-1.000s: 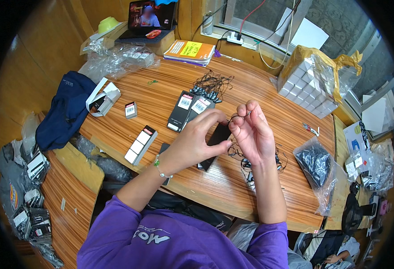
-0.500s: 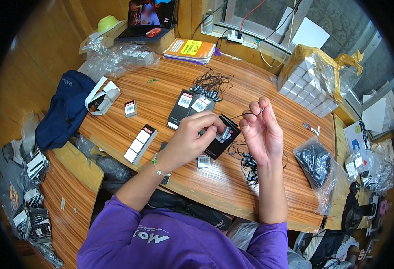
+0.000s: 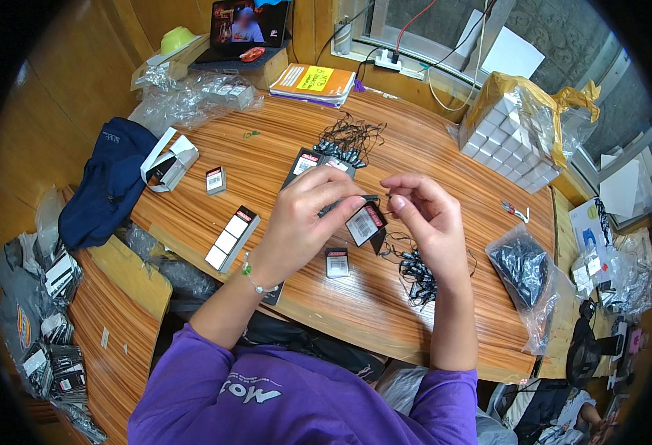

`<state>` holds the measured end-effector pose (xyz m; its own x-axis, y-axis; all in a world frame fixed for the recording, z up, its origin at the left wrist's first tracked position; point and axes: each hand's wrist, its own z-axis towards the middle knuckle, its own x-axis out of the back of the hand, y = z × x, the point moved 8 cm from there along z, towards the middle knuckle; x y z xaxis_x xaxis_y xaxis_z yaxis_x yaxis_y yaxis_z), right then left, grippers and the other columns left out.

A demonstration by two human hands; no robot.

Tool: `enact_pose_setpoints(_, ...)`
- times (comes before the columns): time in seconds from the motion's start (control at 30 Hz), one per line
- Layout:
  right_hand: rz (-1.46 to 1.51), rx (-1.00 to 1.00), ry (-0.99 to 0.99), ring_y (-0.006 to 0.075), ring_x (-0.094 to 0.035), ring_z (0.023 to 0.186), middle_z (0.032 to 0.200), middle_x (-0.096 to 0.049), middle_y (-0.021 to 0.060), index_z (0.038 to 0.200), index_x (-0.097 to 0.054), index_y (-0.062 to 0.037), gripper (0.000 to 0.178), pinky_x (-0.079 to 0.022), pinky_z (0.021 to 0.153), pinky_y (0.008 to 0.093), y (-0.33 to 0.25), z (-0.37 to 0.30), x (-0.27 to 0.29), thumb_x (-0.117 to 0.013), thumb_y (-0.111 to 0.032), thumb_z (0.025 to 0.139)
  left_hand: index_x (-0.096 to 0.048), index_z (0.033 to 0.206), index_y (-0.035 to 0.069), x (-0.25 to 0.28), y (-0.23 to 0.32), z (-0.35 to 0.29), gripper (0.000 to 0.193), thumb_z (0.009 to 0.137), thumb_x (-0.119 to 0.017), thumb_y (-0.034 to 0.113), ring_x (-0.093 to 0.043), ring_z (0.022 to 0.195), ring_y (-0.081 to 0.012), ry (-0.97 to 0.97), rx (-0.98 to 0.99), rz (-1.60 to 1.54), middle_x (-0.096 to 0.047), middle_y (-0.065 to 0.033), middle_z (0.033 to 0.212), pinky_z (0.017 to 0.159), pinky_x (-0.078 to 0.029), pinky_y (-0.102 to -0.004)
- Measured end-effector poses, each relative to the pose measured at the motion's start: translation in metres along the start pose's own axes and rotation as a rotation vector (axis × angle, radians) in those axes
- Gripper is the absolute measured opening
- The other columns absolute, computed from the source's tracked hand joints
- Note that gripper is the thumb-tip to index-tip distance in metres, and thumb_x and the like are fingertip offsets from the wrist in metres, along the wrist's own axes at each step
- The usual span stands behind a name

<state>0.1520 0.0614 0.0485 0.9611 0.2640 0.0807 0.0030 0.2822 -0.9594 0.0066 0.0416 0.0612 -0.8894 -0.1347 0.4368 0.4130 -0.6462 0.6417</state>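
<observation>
Between the fingers and thumb of my left hand (image 3: 296,219) is a black card tag (image 3: 365,224) with a white label, tilted above the table. My right hand (image 3: 431,222) pinches at the tag's upper right edge, where a thin dark cord shows; the fingertips partly hide it. Under my hands lies a small stack of labels (image 3: 337,264). Beyond my left hand, larger black tags (image 3: 300,167) lie partly covered. A bundle of black cords (image 3: 348,144) with shiny ends is behind them. More tangled black cords (image 3: 418,278) lie beside my right wrist.
At left are a stack of label cards (image 3: 232,239), a smaller stack (image 3: 215,180), an opened white box (image 3: 171,163) and dark blue cloth (image 3: 107,185). A wrapped block of white boxes (image 3: 508,141), small cutters (image 3: 515,212) and a plastic bag (image 3: 522,271) stand right.
The tag has turned, so its white label now faces up. My right hand has come down and closer to the tag; my left hand has shifted slightly.
</observation>
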Motion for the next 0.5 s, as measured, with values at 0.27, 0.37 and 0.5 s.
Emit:
enact_pose_setpoints(0.27,-0.043,0.074,-0.063,0.0074,-0.052,0.072,0.076,-0.056,0.0021,0.102,-0.052,0.0018,0.022,-0.042,0.07,0.0216,-0.001,0.0,-0.005,-0.056,0.002,0.08,-0.059,0.082,-0.005,-0.005,-0.007,0.0,0.015,0.085,-0.057,0.009,-0.056,0.073,-0.0216,-0.092,0.063,-0.08,-0.058,-0.0118,0.079,0.067,-0.044,-0.0292)
enact_pose_setpoints(0.37,-0.045,0.065,-0.073,0.0075,-0.051,0.072,0.074,-0.055,0.0017,0.102,-0.051,0.0013,0.023,-0.042,0.069,0.022,0.001,0.0,-0.005,-0.056,0.002,0.08,-0.059,0.082,-0.005,-0.009,-0.007,0.0,0.017,0.086,-0.056,0.011,-0.055,0.073,-0.0205,-0.15,0.099,-0.11,-0.057,-0.0112,0.078,0.067,-0.043,-0.0287)
enact_pose_setpoints(0.5,-0.007,0.062,-0.05,0.0074,-0.051,0.071,0.073,-0.054,0.0014,0.101,-0.05,0.0007,0.023,-0.041,0.069,0.0219,-0.002,0.0,-0.003,-0.056,0.003,0.079,-0.06,0.083,-0.004,-0.009,-0.013,0.001,0.018,0.085,-0.056,0.014,-0.057,0.072,-0.0262,-0.152,0.143,-0.136,-0.057,-0.0141,0.077,0.066,-0.044,-0.0318)
